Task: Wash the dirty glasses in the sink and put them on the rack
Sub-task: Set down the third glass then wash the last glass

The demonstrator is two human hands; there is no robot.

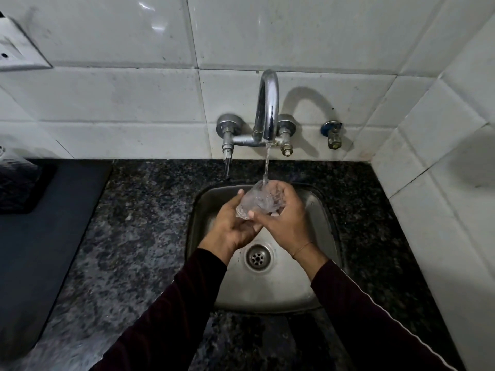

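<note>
- Two dark sleeves (pixel 187 303) reach in from the near edge and meet over the steel sink (pixel 316 298), which is set into a speckled stone bench (pixel 139 223).
- The left hand (pixel 233 226) cups the base of a clear glass (pixel 258 200) from below, fingers curled round it. The right hand (pixel 284 220) wraps the glass from the right and near side, thumb across its wall. Both hands grasp the same glass.
- The glass is held above the far half of the sink, tilted, right under the stream of water (pixel 266 167) falling from the tap (pixel 267 108).
- Risk of a slip: the glass is wet and smooth, and a loosened or shifted hold would likely drop it onto the steel basin, where it could chip or break.
- Risk of a knock: the glass is close under the spout, so lifting it carelessly could strike the metal.
- Risk of splashing: water hitting the tilted wall may spray onto the bench and the sleeves, which already sit low over the basin.
- The drain (pixel 257 257) lies open just near of the hands; shards would collect there.
- A dark mat (pixel 40 223) lies on the bench at the left; I cannot tell whether the dark shape at its far left is the rack. A wet carry across the bench to that side could drip or slip.
</note>
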